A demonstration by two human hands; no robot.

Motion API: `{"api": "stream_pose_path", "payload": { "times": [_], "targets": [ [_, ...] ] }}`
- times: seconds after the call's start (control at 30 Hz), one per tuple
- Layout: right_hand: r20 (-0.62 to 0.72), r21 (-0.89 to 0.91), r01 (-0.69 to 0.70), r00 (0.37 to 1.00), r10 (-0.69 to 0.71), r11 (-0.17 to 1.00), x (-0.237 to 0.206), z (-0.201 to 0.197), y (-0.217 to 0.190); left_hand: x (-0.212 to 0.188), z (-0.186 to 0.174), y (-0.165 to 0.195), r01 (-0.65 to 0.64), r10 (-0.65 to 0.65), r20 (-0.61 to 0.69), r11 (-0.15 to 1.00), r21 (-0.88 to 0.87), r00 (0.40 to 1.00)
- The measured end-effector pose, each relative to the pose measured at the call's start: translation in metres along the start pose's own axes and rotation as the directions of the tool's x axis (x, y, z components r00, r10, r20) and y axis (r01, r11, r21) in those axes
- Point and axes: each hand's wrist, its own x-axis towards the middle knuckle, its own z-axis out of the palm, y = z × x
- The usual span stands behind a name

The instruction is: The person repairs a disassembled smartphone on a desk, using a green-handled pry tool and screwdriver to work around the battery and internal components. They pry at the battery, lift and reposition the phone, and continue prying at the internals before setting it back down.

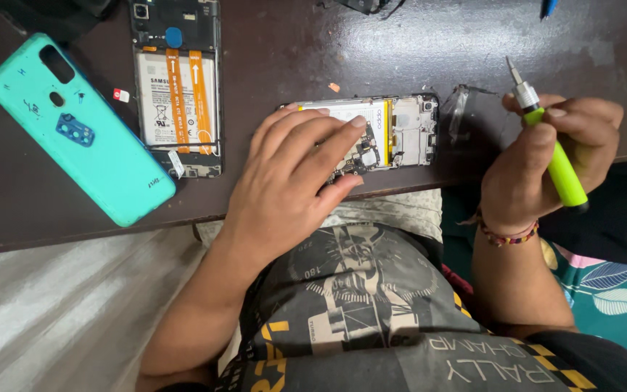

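The left hand (295,174) lies flat and spread, palm down, over the near half of an opened phone (400,131) that rests on the dark desk (292,51) close to its front edge. The fingers (328,134) press on the phone's exposed insides and grip nothing; the fingertips reach about to the middle of the phone, where a pale battery and a yellow strip show beside bare circuit parts.

To the right of the opened phone, off its far end and held clear of the desk, the right hand (546,163) is curled closed around a screwdriver (549,141) with a lime-green handle. Its metal tip points up and away from the phone and touches nothing. A beaded wristband (506,234) sits on that wrist.

Left of the opened phone lies a second opened phone (177,87), showing a white battery crossed by two orange ribbon strips. Further left again, a turquoise back cover (81,127) rests at a slant, its outer face up, just beside the second phone. A small crumpled piece of clear film (460,109) lies on the desk between the opened phone and the screwdriver hand.
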Motion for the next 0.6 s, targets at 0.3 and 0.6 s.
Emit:
{"api": "stream_pose_path", "payload": {
  "times": [0.3,0.6],
  "targets": [
    [0.052,0.24,0.023,0.998,-0.036,0.971,-0.003,0.012,-0.013,-0.007,0.003,-0.004,-0.015,0.015,-0.048,1.0,0.01,0.999],
    [0.229,-0.078,-0.285,0.928,0.296,0.955,0.02,0.002,-0.05,-0.005,0.0,-0.001,-0.001,0.001,-0.021,1.0,-0.008,1.0]
  ]
}}
